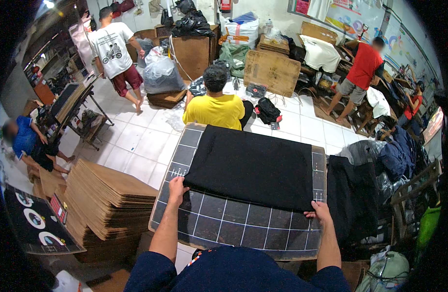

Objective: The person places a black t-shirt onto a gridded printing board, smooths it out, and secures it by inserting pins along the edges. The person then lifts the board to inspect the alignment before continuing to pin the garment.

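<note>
Before me a black board (231, 226) marked with a white grid lies tilted in the view, its worn rim pale at the corners. Black fabric (253, 164), perhaps a garment, covers its far part, and the near edge of the cloth runs between my hands. My left hand (177, 190) pinches the near left corner of the fabric, beside the small ruler marks. At the near right corner my right hand (318, 211) grips the cloth between thumb and fingers. Whether the fabric is folded double I cannot tell.
Left of the board rises a tall stack of brown boards (110, 189). More black cloth (352, 193) hangs at the right. A person in a yellow shirt (215, 109) sits just beyond the board. Several other people work farther off on the white tiled floor (136, 142).
</note>
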The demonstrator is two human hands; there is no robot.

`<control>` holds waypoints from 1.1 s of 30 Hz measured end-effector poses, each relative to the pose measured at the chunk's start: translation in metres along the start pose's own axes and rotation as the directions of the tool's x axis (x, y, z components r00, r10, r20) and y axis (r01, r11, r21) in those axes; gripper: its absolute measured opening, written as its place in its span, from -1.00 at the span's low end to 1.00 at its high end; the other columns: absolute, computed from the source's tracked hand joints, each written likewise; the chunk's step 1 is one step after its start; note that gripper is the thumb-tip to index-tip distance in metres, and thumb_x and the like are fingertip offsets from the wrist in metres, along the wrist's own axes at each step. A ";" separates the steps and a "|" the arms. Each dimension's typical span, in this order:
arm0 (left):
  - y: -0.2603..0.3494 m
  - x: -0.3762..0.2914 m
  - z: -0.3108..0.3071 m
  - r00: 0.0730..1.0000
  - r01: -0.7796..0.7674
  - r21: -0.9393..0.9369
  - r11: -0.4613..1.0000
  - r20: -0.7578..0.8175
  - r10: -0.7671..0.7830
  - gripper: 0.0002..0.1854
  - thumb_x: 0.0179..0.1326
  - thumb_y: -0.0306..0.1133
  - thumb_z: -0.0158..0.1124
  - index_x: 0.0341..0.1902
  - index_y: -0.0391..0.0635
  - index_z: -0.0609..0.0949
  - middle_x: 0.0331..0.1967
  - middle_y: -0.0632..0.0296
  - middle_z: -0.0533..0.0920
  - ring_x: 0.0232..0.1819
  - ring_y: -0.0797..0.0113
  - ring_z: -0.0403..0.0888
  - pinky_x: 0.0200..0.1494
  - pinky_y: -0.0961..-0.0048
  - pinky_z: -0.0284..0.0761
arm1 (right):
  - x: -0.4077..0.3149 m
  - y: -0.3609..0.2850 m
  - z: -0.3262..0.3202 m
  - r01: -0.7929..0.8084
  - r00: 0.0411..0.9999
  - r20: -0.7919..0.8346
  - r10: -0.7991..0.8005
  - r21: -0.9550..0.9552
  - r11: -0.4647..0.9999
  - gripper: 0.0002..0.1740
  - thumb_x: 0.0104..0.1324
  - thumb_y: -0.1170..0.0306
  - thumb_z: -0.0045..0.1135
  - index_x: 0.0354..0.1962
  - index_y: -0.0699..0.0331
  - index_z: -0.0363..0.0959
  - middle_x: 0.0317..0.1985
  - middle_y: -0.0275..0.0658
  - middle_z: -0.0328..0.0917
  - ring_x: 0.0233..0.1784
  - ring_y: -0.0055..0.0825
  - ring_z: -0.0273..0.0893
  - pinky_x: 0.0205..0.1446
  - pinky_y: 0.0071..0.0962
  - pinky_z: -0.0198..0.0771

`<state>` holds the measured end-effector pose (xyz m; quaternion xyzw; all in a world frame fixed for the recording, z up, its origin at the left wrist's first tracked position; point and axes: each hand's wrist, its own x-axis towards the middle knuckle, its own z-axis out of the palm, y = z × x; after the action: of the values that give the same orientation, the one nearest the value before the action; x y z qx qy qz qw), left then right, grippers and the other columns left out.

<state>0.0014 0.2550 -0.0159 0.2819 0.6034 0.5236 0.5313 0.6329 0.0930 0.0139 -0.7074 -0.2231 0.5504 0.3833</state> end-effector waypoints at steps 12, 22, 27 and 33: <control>-0.006 -0.040 -0.028 0.998 0.053 0.034 0.998 -0.031 -0.052 -0.78 0.41 -0.33 0.16 -0.37 -0.16 0.60 -0.40 0.34 0.50 -0.35 0.45 0.55 -0.30 0.35 0.71 | -0.025 0.028 -0.004 -0.001 1.000 -0.003 0.001 -0.069 0.998 -0.57 0.66 0.24 0.03 0.00 0.58 0.47 -0.20 0.05 0.69 -0.29 -0.11 0.82 -0.35 -0.31 0.79; -0.015 -0.072 -0.057 0.999 0.051 0.059 0.997 -0.019 -0.050 -0.77 0.42 -0.33 0.17 -0.37 -0.16 0.59 -0.43 0.35 0.48 -0.36 0.45 0.55 -0.28 0.34 0.73 | -0.054 0.046 -0.001 -0.029 0.999 0.017 0.030 -0.062 0.998 -0.63 0.66 0.26 0.03 -0.15 0.51 0.41 -0.22 0.02 0.63 -0.25 0.06 0.82 -0.41 -0.29 0.78; -0.018 -0.077 -0.066 0.999 0.042 -0.001 0.999 0.016 -0.042 -0.77 0.44 -0.33 0.16 -0.36 -0.13 0.62 -0.41 0.36 0.54 -0.37 0.48 0.57 -0.28 0.35 0.74 | -0.064 0.055 0.001 -0.028 0.999 0.039 0.030 -0.053 0.998 -0.65 0.65 0.28 0.05 -0.17 0.49 0.38 -0.25 -0.02 0.60 -0.27 0.06 0.82 -0.42 -0.28 0.77; -0.020 -0.075 -0.070 1.000 0.008 0.006 1.000 -0.005 -0.008 -0.80 0.44 -0.31 0.15 -0.29 -0.13 0.64 -0.38 0.32 0.60 -0.42 0.45 0.62 -0.36 0.40 0.69 | -0.076 0.059 0.008 -0.069 0.998 0.012 0.069 -0.037 0.997 -0.58 0.65 0.29 0.03 0.01 0.63 0.44 -0.22 0.07 0.68 -0.27 -0.06 0.83 -0.42 -0.38 0.73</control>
<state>-0.0387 0.1588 -0.0160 0.2797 0.6076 0.5202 0.5310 0.5969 0.0033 0.0133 -0.7179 -0.2110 0.5637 0.3498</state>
